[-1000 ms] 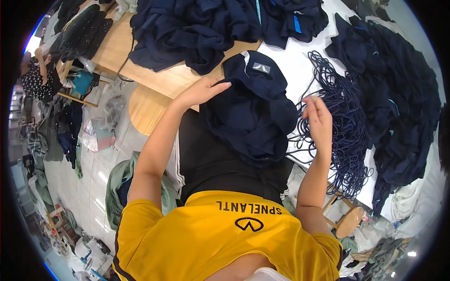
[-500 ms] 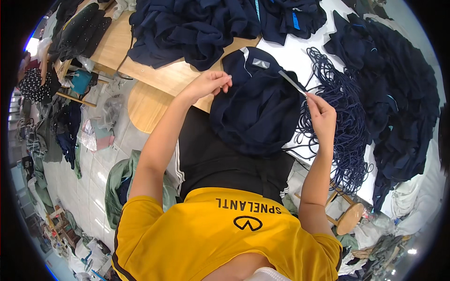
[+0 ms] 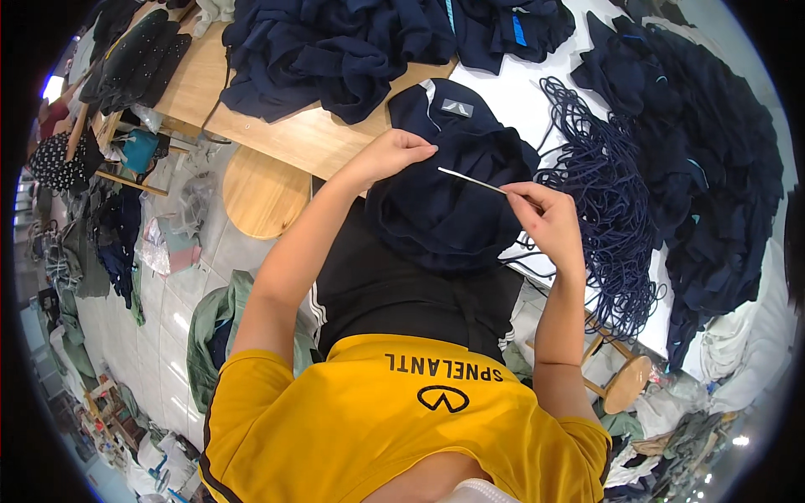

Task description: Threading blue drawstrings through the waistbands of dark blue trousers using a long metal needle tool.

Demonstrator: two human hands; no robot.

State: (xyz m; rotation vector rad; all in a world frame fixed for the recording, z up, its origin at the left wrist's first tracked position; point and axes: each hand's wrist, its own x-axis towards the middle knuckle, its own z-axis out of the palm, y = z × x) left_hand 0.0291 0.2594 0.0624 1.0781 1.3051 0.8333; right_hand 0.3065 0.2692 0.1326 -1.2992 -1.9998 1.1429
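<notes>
Nearest, a yellow shirt [image 3: 402,427] and black shorts [image 3: 402,293] filled the lower view. Just beyond the shorts, a dark navy garment [image 3: 453,193] lay bunched over the lap and the table edge. The left hand [image 3: 394,155] rested on the garment's left upper edge, fingers closed, pinching the fabric. The right hand [image 3: 549,222], at the garment's right side, had its fingertips pinched together on a thin pale threading rod [image 3: 471,179], which slanted across the garment toward the left hand. Right of the garment sprawled a tangle of navy cords [image 3: 604,184]. Beyond the garment, navy clothing piles [image 3: 335,42] covered the wooden table [image 3: 285,138].
</notes>
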